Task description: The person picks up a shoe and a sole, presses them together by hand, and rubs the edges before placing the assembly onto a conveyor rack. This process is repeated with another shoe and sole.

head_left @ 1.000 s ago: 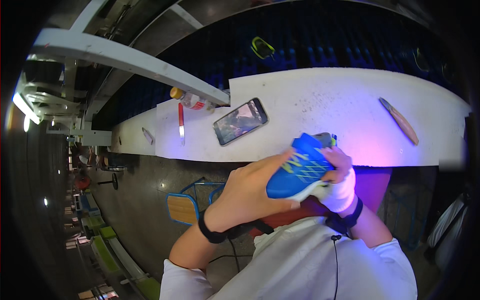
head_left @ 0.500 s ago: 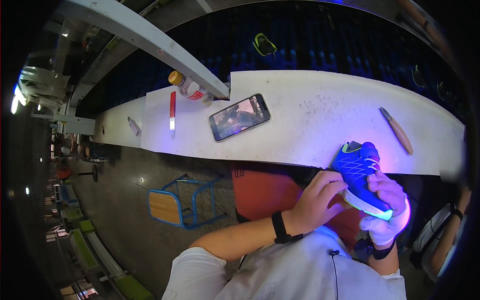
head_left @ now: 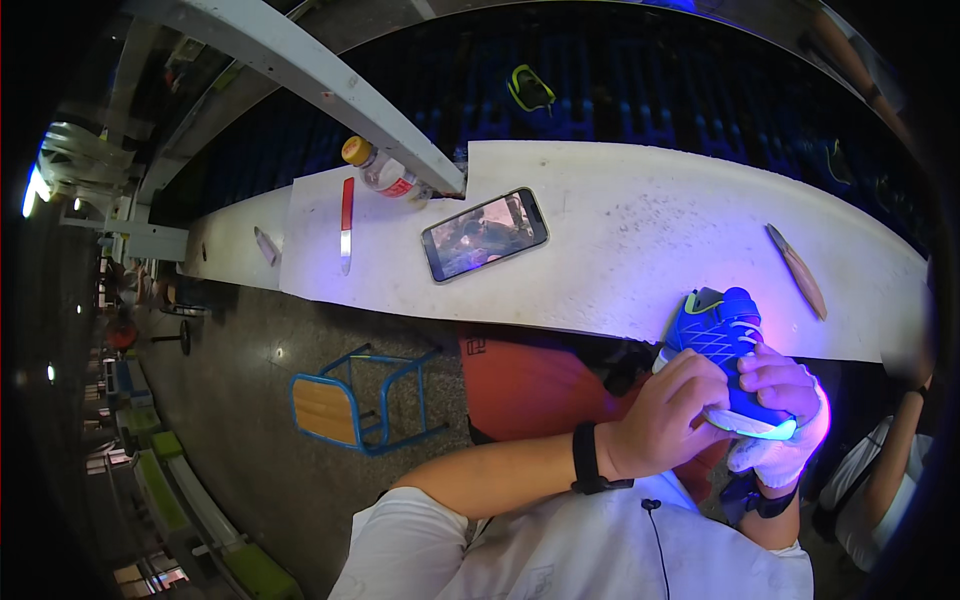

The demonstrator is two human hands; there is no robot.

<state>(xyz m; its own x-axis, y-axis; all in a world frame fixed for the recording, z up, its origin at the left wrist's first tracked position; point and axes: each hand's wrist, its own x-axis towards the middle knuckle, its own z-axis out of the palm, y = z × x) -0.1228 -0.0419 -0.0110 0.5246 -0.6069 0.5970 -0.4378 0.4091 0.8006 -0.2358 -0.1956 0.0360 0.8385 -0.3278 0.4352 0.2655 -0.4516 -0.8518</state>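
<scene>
A small blue sneaker (head_left: 712, 332) with a white sole, lime-edged collar and white laces is held just off the front edge of the white worktable. My right hand (head_left: 788, 395), in a partly fingerless white glove, wraps round its right side, with fingers across the upper. My bare left hand (head_left: 672, 415) is closed at the sneaker's left side, its fingertips pinching the sole edge near the toe. Those fingers cover part of the sole, so whether anything small is between them is hidden. Blue-violet light glows on the toe and the right hand.
On the worktable (head_left: 590, 240) lie a phone (head_left: 485, 235), a red-handled knife (head_left: 347, 225), a brown-handled pointed tool (head_left: 797, 272) and a yellow-capped bottle (head_left: 385, 172) beside a metal post (head_left: 300, 75). Behind runs a dark conveyor with shoe parts (head_left: 530, 90). A stool (head_left: 330, 410) stands left.
My left hand has moved right along the sole toward the toe. The sneaker has tipped so its toe sole edge shows differently. My right hand keeps its hold.
</scene>
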